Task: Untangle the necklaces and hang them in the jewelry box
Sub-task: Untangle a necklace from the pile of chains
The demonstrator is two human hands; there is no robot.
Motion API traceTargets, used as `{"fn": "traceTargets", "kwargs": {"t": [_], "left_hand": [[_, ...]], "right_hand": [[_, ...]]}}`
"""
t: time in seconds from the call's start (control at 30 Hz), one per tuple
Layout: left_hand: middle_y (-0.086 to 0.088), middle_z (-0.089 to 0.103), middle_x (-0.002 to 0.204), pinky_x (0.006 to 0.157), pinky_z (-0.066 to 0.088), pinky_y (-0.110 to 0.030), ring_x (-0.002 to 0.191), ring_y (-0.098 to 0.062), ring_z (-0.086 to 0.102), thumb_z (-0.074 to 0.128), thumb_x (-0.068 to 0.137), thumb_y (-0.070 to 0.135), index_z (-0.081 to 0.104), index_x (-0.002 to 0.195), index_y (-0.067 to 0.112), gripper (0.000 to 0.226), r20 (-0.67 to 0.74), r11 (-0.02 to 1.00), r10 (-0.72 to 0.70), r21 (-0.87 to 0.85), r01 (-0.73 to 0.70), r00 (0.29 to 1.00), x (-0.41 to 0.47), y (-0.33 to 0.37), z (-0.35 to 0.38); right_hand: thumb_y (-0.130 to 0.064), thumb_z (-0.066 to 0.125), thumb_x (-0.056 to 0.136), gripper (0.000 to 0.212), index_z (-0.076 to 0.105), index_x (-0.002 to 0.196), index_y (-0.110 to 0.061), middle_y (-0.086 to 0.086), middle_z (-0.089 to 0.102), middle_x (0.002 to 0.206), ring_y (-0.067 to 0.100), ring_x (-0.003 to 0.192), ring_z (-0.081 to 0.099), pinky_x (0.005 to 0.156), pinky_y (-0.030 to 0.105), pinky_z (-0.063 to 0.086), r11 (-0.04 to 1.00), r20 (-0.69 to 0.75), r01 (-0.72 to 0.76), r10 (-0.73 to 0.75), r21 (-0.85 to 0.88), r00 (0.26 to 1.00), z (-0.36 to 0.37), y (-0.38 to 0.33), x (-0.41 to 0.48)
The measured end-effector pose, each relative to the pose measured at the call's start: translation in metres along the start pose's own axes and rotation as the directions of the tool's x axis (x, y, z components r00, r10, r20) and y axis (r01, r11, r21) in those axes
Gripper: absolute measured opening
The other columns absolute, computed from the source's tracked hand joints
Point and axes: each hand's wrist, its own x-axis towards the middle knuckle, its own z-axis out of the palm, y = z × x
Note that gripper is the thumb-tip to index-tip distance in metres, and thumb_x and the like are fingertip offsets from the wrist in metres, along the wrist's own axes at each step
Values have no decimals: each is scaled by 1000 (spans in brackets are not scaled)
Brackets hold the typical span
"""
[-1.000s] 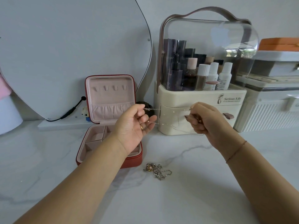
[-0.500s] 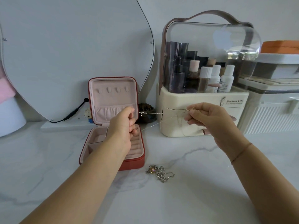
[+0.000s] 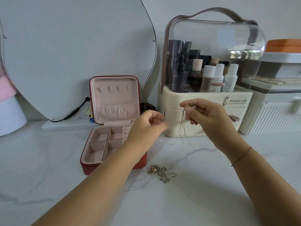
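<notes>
Two bare hands sit mid-frame: the left hand [image 3: 149,123] and the right hand [image 3: 206,113]. One open red jewelry box with pink lining [image 3: 86,168] stands at centre left; its lid carries four pink hooks [image 3: 110,89], its base four square compartments [image 3: 101,136]. One thin gold chain necklace [image 3: 183,126] hangs at centre; one tangled heap of silver chains [image 3: 161,172] lies at lower centre. One cream cosmetics organiser with a clear domed lid [image 3: 203,98], upper right, holds three white-capped bottles [image 3: 219,74].

The cream cosmetics organizer [image 3: 205,98] reads "Serious Life"; its smaller print is illegible.
</notes>
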Motion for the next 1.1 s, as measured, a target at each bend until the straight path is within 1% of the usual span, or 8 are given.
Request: {"fn": "traceTargets", "kwargs": {"t": [0.1,0.23,0.4,0.5,0.67,0.77,0.9,1.1], "left_hand": [[5,69,100,77,45,-6,96,-5,62,70,84,18,68,101,23,18,91,994,23,-110,-12,996,-1,1,2],[1,75,92,89,48,-15,96,-9,68,69,84,19,73,96,19,13,171,968,44,-250,0,984,-2,4,1],[-2,75,80,82,50,-13,82,-8,69,70,83,16,74,86,17,5,160,971,53,-237,-14,986,-1,3,2],[2,74,77,82,48,-13,80,-5,67,68,85,19,72,84,18,5,164,975,49,-220,-12,985,0,1,2],[10,66,67,73,44,-14,67,3,58,60,90,13,66,82,16,11,180,970,40,-243,5,983,-3,2,4],[8,64,68,80,45,-23,71,-5,57,59,88,7,66,79,16,14,153,954,19,-300,28,988,-3,4,3],[0,63,73,86,45,-32,81,-19,54,56,89,6,66,80,16,17,147,943,-9,-327,57,989,-2,5,1],[-4,61,79,88,44,-35,84,-20,52,50,93,9,66,86,10,18,208,958,-3,-280,62,978,-4,5,2]], "right_hand": [[-5,59,92,18,72,98,-16,-1,62,62,5,56,50,59,14,44,1000,46,11,-12,19,999,4,0,-1],[-7,63,89,16,73,96,-18,0,63,63,8,60,52,58,16,44,999,101,26,-28,20,995,7,3,-2],[-18,67,83,12,73,93,-20,7,65,69,6,61,53,57,16,44,998,136,23,-31,54,990,11,4,-3],[-14,67,85,12,74,93,-18,8,66,69,6,61,53,57,16,44,998,129,18,-26,58,991,10,4,-3],[-19,66,81,16,73,94,-12,-2,62,62,8,60,51,57,16,42,987,178,-51,23,152,984,10,4,-3],[-20,65,79,21,73,96,-9,5,59,63,11,60,46,56,17,40,964,228,-107,50,242,972,11,5,-3],[-22,66,79,20,75,95,-13,5,58,64,15,62,44,57,18,40,947,257,-140,64,288,964,11,7,-3],[-21,65,79,22,73,96,-9,1,58,62,14,62,45,58,18,41,950,215,-145,86,277,973,10,5,-2]]}}
